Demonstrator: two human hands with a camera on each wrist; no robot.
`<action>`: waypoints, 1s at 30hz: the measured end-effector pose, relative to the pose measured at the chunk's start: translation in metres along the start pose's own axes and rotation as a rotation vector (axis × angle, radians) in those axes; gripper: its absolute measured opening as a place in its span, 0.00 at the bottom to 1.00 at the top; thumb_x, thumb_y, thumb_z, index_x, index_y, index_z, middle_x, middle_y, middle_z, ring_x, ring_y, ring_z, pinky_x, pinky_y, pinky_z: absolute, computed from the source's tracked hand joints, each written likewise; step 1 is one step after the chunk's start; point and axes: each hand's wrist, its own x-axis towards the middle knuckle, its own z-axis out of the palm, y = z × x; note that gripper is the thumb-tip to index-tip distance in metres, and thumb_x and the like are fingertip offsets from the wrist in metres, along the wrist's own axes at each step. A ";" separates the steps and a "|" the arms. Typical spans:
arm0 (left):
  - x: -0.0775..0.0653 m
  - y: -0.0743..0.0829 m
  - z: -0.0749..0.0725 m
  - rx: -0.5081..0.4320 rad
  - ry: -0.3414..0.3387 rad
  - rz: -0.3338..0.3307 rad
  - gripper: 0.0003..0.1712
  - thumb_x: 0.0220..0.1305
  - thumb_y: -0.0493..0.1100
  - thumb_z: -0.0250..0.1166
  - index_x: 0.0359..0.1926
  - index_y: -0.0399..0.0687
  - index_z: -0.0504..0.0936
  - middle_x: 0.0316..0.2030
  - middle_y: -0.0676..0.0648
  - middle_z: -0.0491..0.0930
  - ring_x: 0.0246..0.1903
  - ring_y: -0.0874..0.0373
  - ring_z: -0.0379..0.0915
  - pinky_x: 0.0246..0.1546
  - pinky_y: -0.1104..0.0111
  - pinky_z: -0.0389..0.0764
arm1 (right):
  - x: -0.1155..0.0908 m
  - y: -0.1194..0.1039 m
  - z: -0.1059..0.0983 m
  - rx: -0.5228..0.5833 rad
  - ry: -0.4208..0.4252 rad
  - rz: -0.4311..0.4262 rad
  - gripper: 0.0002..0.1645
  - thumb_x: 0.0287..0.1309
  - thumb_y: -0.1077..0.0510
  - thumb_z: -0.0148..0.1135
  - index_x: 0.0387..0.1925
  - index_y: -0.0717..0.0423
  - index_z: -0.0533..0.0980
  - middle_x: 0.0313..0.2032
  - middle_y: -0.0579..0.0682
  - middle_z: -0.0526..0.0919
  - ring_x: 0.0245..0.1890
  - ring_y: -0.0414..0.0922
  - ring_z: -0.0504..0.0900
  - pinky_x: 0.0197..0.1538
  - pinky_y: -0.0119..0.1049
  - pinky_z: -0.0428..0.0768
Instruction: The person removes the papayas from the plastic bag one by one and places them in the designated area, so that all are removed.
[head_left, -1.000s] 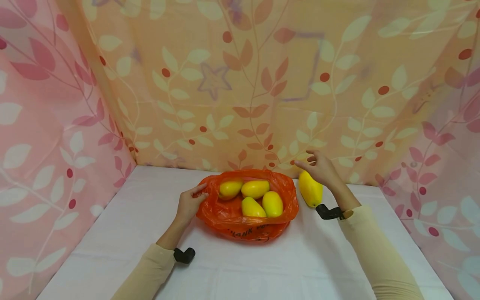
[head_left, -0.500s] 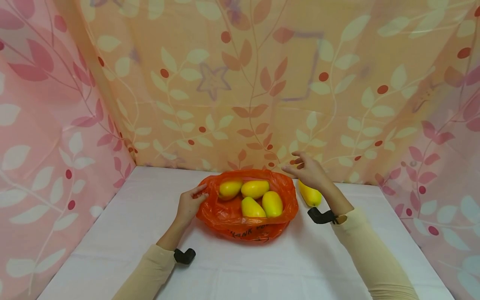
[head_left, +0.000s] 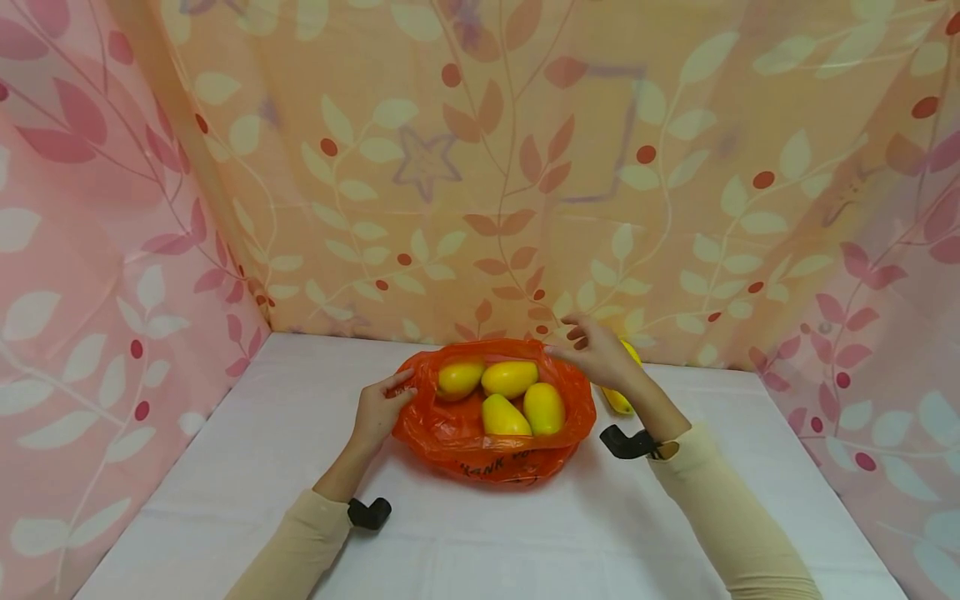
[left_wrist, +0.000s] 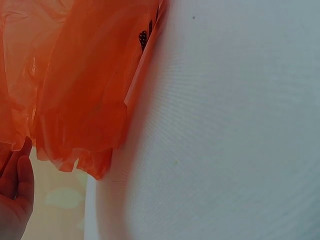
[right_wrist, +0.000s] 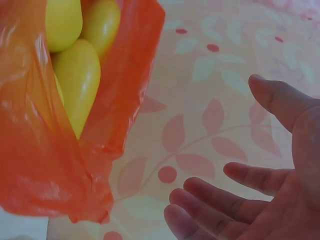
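An orange-red plastic bag [head_left: 491,462] with black lettering sits on the table, its mouth spread open. Several yellow mangoes [head_left: 510,379] lie inside it. At the bag's left rim, my left hand [head_left: 377,412] holds the plastic between thumb and fingers; the left wrist view shows only part of this hand at the lower left. My right hand [head_left: 600,354] hovers by the bag's back right rim with nothing in it. In the right wrist view its thumb and fingers are spread apart, clear of the bag. Another mango [head_left: 618,402] lies outside the bag, partly hidden behind the right hand.
A white cloth covers the table [head_left: 465,542]. Behind it hangs a peach leaf-patterned curtain [head_left: 360,208], with pink patterned sheets [head_left: 67,292] at both sides. A black wrist piece [head_left: 628,442] is worn on the right arm, another [head_left: 369,512] on the left.
My right hand has moved left and slightly down, from above the loose mango toward the bag's right rim. The left hand, bag and mangoes stay put.
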 end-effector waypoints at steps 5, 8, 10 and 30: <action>0.000 -0.001 0.001 -0.003 -0.001 -0.001 0.24 0.64 0.38 0.64 0.62 0.40 0.77 0.65 0.37 0.72 0.70 0.45 0.61 0.66 0.56 0.69 | -0.001 -0.002 0.009 -0.014 -0.022 -0.036 0.46 0.58 0.37 0.64 0.70 0.56 0.61 0.61 0.66 0.73 0.58 0.62 0.74 0.55 0.53 0.81; 0.000 -0.001 0.001 -0.005 0.001 0.000 0.24 0.64 0.38 0.64 0.61 0.40 0.77 0.64 0.37 0.72 0.69 0.45 0.62 0.66 0.56 0.69 | -0.003 -0.004 0.014 -0.011 -0.032 -0.052 0.45 0.57 0.38 0.65 0.70 0.54 0.62 0.62 0.65 0.73 0.59 0.62 0.74 0.55 0.53 0.80; 0.000 -0.001 0.001 -0.004 0.004 0.001 0.24 0.64 0.37 0.64 0.61 0.40 0.77 0.64 0.37 0.73 0.69 0.45 0.62 0.66 0.55 0.69 | -0.004 -0.006 0.018 -0.008 -0.039 -0.064 0.45 0.57 0.38 0.65 0.70 0.53 0.62 0.62 0.64 0.72 0.59 0.61 0.74 0.56 0.54 0.80; -0.001 -0.001 0.003 0.009 -0.001 -0.002 0.25 0.63 0.37 0.64 0.61 0.40 0.77 0.64 0.37 0.72 0.69 0.46 0.63 0.65 0.54 0.71 | -0.009 -0.018 0.048 -0.065 -0.104 -0.041 0.47 0.56 0.35 0.64 0.69 0.55 0.64 0.58 0.62 0.78 0.57 0.57 0.77 0.58 0.53 0.78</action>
